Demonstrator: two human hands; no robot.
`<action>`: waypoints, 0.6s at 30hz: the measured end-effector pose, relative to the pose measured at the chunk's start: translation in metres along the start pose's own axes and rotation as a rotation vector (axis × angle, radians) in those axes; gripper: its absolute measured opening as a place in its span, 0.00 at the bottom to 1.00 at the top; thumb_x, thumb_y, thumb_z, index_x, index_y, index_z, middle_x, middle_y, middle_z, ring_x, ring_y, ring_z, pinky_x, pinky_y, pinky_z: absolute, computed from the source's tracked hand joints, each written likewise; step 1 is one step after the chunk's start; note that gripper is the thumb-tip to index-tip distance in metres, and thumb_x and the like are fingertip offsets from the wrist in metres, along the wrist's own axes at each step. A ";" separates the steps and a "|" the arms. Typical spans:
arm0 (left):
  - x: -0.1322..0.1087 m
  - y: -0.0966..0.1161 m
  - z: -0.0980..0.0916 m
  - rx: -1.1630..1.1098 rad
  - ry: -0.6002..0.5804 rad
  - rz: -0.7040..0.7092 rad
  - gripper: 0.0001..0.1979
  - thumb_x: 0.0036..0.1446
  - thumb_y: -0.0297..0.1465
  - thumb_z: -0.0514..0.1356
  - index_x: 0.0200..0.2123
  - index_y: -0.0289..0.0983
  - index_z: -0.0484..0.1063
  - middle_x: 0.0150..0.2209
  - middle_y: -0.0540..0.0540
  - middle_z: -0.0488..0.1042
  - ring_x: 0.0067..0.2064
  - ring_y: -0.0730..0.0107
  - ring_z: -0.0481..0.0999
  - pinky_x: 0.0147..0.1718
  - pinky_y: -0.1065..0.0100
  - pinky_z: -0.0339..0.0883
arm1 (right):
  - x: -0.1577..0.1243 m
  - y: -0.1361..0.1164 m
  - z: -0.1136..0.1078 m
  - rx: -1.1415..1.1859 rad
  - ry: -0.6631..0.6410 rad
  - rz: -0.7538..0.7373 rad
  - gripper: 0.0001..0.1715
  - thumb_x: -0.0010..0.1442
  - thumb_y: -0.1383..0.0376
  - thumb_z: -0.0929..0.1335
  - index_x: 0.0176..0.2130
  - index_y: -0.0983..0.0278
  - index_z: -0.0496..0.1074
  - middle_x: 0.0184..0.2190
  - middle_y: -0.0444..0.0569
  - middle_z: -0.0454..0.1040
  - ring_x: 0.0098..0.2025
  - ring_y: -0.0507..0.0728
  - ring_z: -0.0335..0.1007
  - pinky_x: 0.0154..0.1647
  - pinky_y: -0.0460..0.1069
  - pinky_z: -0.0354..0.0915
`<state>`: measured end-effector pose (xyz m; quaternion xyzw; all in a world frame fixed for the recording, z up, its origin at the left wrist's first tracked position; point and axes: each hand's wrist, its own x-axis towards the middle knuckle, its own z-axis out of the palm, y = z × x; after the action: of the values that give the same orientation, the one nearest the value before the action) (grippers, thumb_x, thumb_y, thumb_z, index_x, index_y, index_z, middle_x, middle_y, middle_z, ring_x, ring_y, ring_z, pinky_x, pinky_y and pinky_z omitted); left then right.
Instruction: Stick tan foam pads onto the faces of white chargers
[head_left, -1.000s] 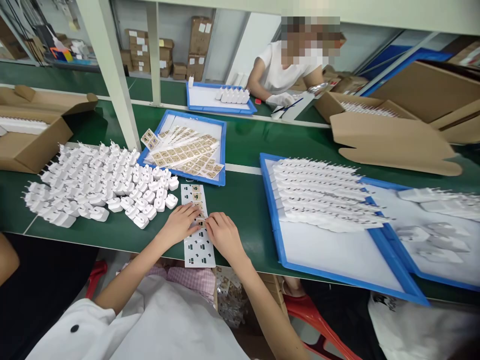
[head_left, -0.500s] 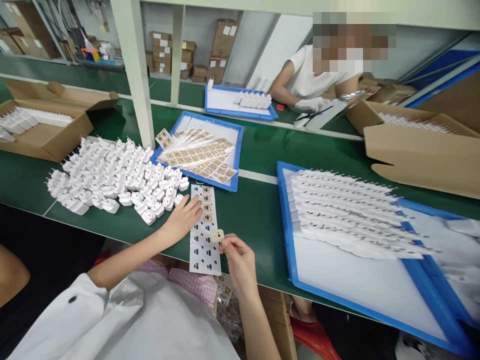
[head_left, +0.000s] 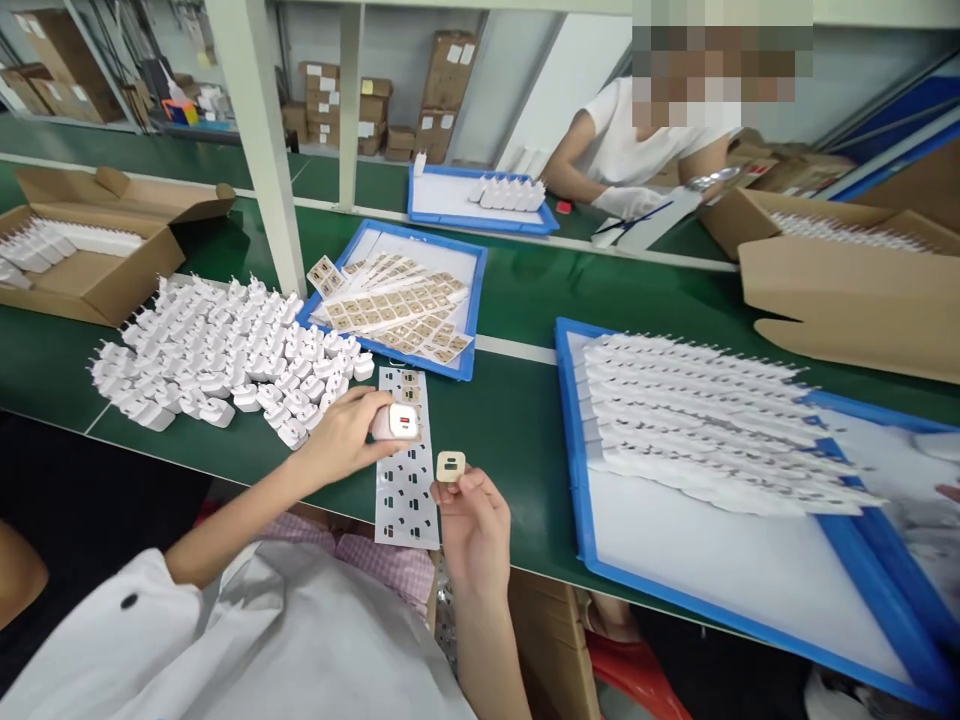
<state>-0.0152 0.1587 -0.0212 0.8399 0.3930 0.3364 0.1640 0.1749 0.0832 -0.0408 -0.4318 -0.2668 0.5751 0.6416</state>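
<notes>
Between the thumb and fingers of my left hand [head_left: 346, 440] is a white charger [head_left: 403, 421], its port end turned to the right. My right hand [head_left: 474, 515] pinches a small beige sticker [head_left: 451, 466] with cut-out slots, a short way right of the charger and not touching it. Beneath both hands lies a sticker sheet [head_left: 406, 505], with a few beige stickers left near its top and dark cut-out marks below. To the left, a big cluster of white chargers [head_left: 217, 345] stands on the green table, prongs upward.
A blue-rimmed tray [head_left: 480, 300] behind holds more sticker sheets [head_left: 397, 300]. Rows of chargers [head_left: 697, 420] fill part of a large tray [head_left: 574, 440] at right. Open cartons [head_left: 142, 270] flank the bench, and a post [head_left: 259, 150] rises behind. A gloved co-worker [head_left: 630, 200] sits opposite.
My left hand has lifted off the sheet and now holds a charger. My right hand has raised the sticker slightly and turned it upright, off the sheet's edge.
</notes>
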 end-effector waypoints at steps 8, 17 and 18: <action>-0.033 0.062 0.015 -0.757 0.100 0.013 0.19 0.68 0.39 0.59 0.54 0.44 0.53 0.51 0.42 0.68 0.53 0.63 0.73 0.50 0.60 0.70 | -0.042 -0.033 0.047 0.034 -0.094 -0.218 0.17 0.60 0.59 0.73 0.24 0.61 0.67 0.23 0.41 0.61 0.28 0.52 0.61 0.30 0.47 0.62; -0.042 0.071 0.022 -0.729 0.144 -0.019 0.20 0.70 0.42 0.56 0.61 0.44 0.59 0.54 0.41 0.65 0.56 0.60 0.68 0.54 0.59 0.67 | -0.044 -0.021 0.058 -0.010 0.113 -0.331 0.20 0.62 0.57 0.70 0.26 0.60 0.58 0.26 0.40 0.57 0.28 0.52 0.59 0.31 0.47 0.63; -0.043 0.073 0.031 -0.759 0.207 -0.016 0.20 0.66 0.40 0.61 0.56 0.44 0.61 0.51 0.44 0.65 0.53 0.63 0.69 0.51 0.62 0.67 | -0.043 -0.021 0.060 -0.001 0.147 -0.333 0.20 0.62 0.57 0.69 0.26 0.60 0.57 0.26 0.40 0.56 0.27 0.51 0.58 0.32 0.47 0.63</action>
<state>0.0266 0.0785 -0.0227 0.6783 0.2617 0.5394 0.4248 0.1271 0.0571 0.0128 -0.4227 -0.2871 0.4277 0.7456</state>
